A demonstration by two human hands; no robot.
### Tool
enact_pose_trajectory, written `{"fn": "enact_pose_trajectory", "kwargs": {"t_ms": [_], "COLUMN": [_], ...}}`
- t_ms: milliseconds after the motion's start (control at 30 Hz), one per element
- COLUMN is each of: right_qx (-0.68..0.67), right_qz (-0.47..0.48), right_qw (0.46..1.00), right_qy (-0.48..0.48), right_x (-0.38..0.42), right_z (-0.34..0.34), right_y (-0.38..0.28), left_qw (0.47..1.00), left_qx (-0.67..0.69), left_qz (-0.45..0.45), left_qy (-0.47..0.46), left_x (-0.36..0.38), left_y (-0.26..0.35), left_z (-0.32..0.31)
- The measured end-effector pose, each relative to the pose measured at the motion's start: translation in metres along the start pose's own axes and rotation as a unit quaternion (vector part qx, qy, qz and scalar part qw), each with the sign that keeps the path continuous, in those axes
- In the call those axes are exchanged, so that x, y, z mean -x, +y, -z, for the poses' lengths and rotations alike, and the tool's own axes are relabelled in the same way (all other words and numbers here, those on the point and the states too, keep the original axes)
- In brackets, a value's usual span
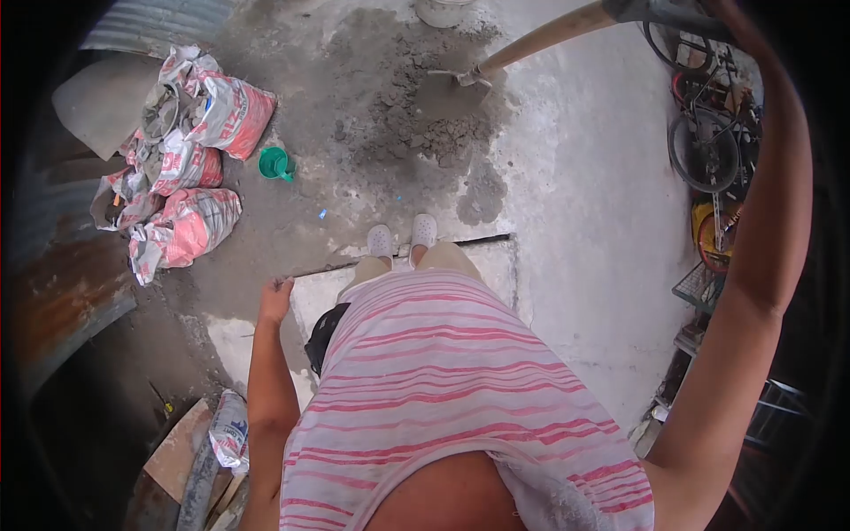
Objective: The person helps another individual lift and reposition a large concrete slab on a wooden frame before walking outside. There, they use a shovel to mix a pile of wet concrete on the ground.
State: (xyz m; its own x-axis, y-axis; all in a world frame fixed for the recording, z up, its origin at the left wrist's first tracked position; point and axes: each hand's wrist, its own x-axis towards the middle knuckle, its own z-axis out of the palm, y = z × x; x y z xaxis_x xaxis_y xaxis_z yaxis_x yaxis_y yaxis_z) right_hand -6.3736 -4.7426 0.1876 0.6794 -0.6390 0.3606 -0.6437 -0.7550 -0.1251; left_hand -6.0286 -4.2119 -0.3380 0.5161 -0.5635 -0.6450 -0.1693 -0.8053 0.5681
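A shovel [549, 40] with a wooden shaft slants down from the upper right, and its blade rests in a patch of grey wet mortar [434, 115] on the concrete floor. At the top right my right arm reaches up to the shovel's dark handle end; my right hand [730, 16] is mostly cut off by the dark image edge, and its fingers cannot be made out. My left hand [278, 296] hangs low beside my hip, its fingers curled, touching no tool. A green plastic dipper [276, 164] stands on the floor left of the mortar.
Several filled red-and-white sacks [235, 115] lie at the left beside corrugated metal sheets [75, 327]. A pale bucket [443, 11] sits at the top edge. Bicycles [706, 149] and a green crate [695, 288] line the right side. Below my feet a raised slab edge [487, 239] shows.
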Motion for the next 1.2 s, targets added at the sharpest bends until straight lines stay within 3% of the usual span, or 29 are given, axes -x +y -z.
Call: {"fn": "enact_pose_trajectory", "kwargs": {"t_ms": [67, 100, 200, 267, 300, 333, 367, 400, 433, 500, 600, 733, 867, 900, 967, 1067, 1200], "right_qx": [0.143, 0.144, -0.012, -0.066, 0.045, 0.126, 0.085, 0.114, 0.021, 0.020, -0.049, -0.121, -0.177, -0.184, -0.197, -0.215, -0.229], "right_qz": [-0.182, -0.184, 0.017, -0.169, -0.127, -0.138, -0.153, -0.238, -0.258, -0.288, -0.284, -0.237, -0.214, -0.216, -0.216, -0.212, -0.208], "right_qw": [0.954, 0.952, 0.997, 0.983, 0.990, 0.979, 0.972, 0.954, 0.951, 0.938, 0.931, 0.908, 0.898, 0.894, 0.883, 0.884, 0.892], "right_qy": [-0.192, -0.198, 0.075, -0.017, -0.034, -0.078, -0.155, -0.142, -0.170, -0.194, -0.226, -0.323, -0.340, -0.347, -0.368, -0.356, -0.330], "right_x": [-0.030, -0.026, 0.020, 0.049, 0.063, 0.087, 0.127, 0.152, 0.166, 0.199, 0.240, 0.279, 0.301, 0.303, 0.301, 0.306, 0.326], "right_z": [0.052, 0.053, 0.034, -0.028, -0.084, -0.148, -0.233, -0.250, -0.244, -0.253, -0.252, -0.276, -0.296, -0.300, -0.299, -0.302, -0.293], "right_y": [0.023, 0.032, -0.030, 0.095, 0.015, 0.002, 0.014, -0.012, -0.016, -0.028, -0.055, -0.121, -0.169, -0.171, -0.169, -0.161, -0.134], "left_qw": [1.000, 0.999, 0.995, 0.994, 0.994, 0.994, 0.994, 0.993, 0.994, 0.996, 0.979, 0.895, 0.728, 0.730, 0.792, 0.813, 0.819], "left_qx": [-0.023, -0.025, -0.039, -0.035, -0.033, -0.041, -0.053, -0.055, -0.048, -0.042, 0.061, 0.240, 0.431, 0.425, 0.416, 0.403, 0.386], "left_qz": [0.018, 0.021, 0.072, 0.083, 0.085, 0.075, 0.065, 0.068, 0.058, 0.013, 0.031, 0.077, 0.158, 0.159, 0.188, 0.217, 0.218], "left_qy": [-0.011, -0.017, -0.055, -0.057, -0.056, -0.064, -0.073, -0.075, -0.083, -0.080, -0.190, -0.367, -0.510, -0.511, -0.405, -0.359, -0.365], "left_x": [0.001, -0.001, -0.006, -0.008, -0.012, -0.015, -0.015, -0.012, -0.013, -0.035, -0.036, -0.056, -0.078, -0.077, -0.074, -0.090, -0.104], "left_y": [-0.020, -0.026, -0.032, -0.030, -0.028, -0.024, -0.021, -0.014, -0.002, 0.002, 0.089, 0.172, 0.251, 0.265, 0.284, 0.297, 0.302], "left_z": [-0.003, -0.005, -0.012, -0.018, -0.020, -0.025, -0.028, -0.030, -0.034, -0.044, -0.069, -0.151, -0.232, -0.241, -0.255, -0.276, -0.316]}}
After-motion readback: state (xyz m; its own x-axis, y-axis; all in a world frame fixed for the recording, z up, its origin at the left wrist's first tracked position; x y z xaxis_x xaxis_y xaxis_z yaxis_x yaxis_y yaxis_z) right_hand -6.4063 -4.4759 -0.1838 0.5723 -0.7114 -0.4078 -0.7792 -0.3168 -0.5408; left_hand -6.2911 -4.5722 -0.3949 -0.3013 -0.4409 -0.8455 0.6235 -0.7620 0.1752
